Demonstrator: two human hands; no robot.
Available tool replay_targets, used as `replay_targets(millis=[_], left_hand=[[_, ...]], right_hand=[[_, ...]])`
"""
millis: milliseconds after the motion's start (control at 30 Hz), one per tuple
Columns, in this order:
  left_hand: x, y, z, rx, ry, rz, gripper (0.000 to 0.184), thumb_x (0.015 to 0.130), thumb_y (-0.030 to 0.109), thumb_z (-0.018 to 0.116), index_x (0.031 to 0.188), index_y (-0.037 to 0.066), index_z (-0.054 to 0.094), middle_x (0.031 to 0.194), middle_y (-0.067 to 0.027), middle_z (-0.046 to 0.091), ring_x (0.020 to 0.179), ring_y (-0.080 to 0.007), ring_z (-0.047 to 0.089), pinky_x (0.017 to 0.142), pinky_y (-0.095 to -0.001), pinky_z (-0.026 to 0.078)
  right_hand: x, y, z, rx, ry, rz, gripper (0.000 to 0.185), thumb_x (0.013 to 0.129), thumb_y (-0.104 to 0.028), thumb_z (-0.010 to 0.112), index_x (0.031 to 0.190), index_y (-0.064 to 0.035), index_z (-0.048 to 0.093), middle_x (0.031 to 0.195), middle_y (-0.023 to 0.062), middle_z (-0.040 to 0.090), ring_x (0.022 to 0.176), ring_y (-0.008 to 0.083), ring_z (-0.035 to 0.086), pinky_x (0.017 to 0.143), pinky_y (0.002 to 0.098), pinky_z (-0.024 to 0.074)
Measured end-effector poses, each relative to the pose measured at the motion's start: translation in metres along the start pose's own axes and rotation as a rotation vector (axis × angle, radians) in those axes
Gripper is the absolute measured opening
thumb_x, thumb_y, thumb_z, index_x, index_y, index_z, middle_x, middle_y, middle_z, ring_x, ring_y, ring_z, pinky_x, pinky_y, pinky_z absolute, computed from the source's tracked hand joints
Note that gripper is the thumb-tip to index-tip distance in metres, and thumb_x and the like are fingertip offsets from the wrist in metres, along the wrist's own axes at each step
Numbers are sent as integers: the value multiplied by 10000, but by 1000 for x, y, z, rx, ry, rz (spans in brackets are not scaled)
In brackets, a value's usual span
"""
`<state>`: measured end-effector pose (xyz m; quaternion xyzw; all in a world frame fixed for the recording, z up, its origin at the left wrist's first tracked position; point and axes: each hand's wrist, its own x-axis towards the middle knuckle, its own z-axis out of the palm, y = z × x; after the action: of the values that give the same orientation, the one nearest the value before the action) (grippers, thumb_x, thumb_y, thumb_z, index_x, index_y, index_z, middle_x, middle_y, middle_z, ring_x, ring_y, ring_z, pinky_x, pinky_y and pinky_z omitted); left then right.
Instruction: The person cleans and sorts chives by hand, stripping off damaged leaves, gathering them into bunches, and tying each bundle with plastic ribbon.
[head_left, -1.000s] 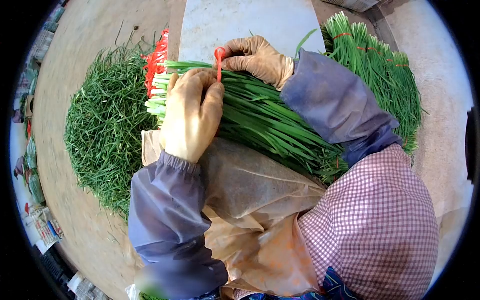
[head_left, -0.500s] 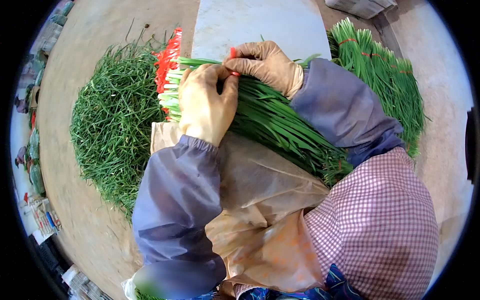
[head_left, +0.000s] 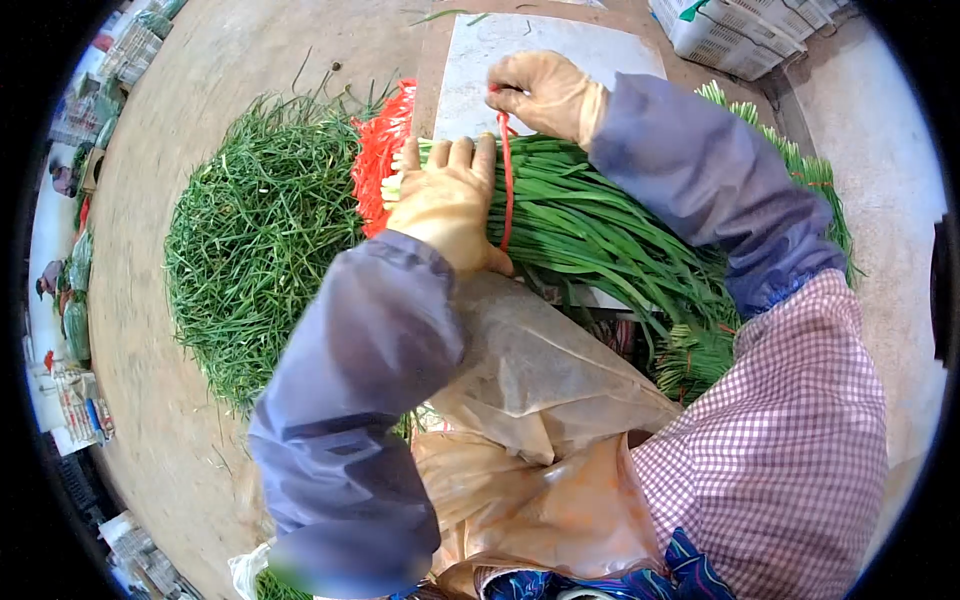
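Note:
A thick bundle of garlic chives lies crosswise in front of me, its pale cut ends at the left. My left hand, in a pale glove, lies over the bundle near those ends, fingers across the top and thumb at the near side. A red plastic tie runs around the chives just right of that hand. Above the bundle's far side, my gloved right hand pinches the tie between thumb and fingers. The tie's underside is hidden beneath the chives.
Red strips hang beside the cut ends. A heap of loose green leaves spreads at the left. Tied chive bundles stand at the right, partly behind my sleeve. A pale board lies beyond, with white crates at the upper right.
My right hand has moved up and away from my left, drawing the tie upward. My left hand has gone from working at the tie to lying flat across the chives.

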<state>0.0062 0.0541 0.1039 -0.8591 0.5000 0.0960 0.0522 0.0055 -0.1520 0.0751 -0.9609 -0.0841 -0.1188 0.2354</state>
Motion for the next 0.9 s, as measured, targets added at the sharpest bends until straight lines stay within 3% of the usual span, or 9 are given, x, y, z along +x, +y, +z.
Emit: replay_targets(millis=[167,233,300,400,433,533,700,800,900], left_hand=[[4,13,30,77,212,-131,1131,483,482,878,1381,-3,391,1195,-167,528,1193,-339,476,1073,-468,313],[10,5,42,-16,318,-154,1042,498,470,866,1305,-33,439,1153,-157,550,1112,-309,511,1026,-462,345],[17,0,39,-15,397,-201,874,512,448,849,1160,-34,514,1062,-159,566,1012,-302,542,922,-442,394],[30,-2,50,-49,477,-337,821,560,446,844,1133,-50,529,1058,-166,565,1011,-311,535,860,-456,407],[30,-2,50,-42,476,-360,993,497,598,861,1168,-33,489,1096,-172,567,1062,-340,551,876,-451,446],[26,6,40,-1,418,-344,964,527,549,870,1202,-23,486,1121,-176,559,1082,-349,542,884,-453,451],[-6,-19,1,-198,84,-97,1100,625,443,851,1464,-17,309,1264,-269,537,1154,-392,549,966,-425,464],[-15,-33,-37,-210,152,-146,858,683,481,810,1318,-14,516,1117,-226,643,1027,-364,637,902,-426,503],[22,-47,-47,-103,104,-132,908,697,608,752,1315,-14,520,1224,-250,607,1184,-343,570,1020,-412,430]], right_hand=[[-2,-54,-7,456,116,8,139,885,-128,593,856,6,619,718,86,612,638,155,544,608,310,456],[-30,-95,-14,875,157,217,140,894,-132,568,811,-32,620,697,40,624,560,96,524,501,229,412],[-70,-137,-11,1194,160,519,186,933,-202,576,804,-70,600,698,41,609,564,102,527,475,227,395],[-130,-145,30,1589,152,826,251,963,-295,583,829,-85,556,669,10,534,552,73,471,459,215,370],[-150,-137,47,1538,290,843,158,937,-187,575,813,-92,557,667,10,549,482,70,430,424,214,333],[-175,-108,71,1681,248,957,120,934,-173,596,862,-81,573,723,14,576,517,58,456,412,213,349],[-140,-88,65,1475,-186,1042,116,904,-173,650,959,-91,589,690,-13,538,486,56,402,396,212,283],[-124,-79,56,1305,-425,1059,142,890,-139,659,1009,-76,615,660,-29,498,427,50,333,371,231,209],[-111,-63,49,1168,-602,1153,130,893,-147,644,993,-64,647,588,-41,439,409,50,308,365,236,196]])
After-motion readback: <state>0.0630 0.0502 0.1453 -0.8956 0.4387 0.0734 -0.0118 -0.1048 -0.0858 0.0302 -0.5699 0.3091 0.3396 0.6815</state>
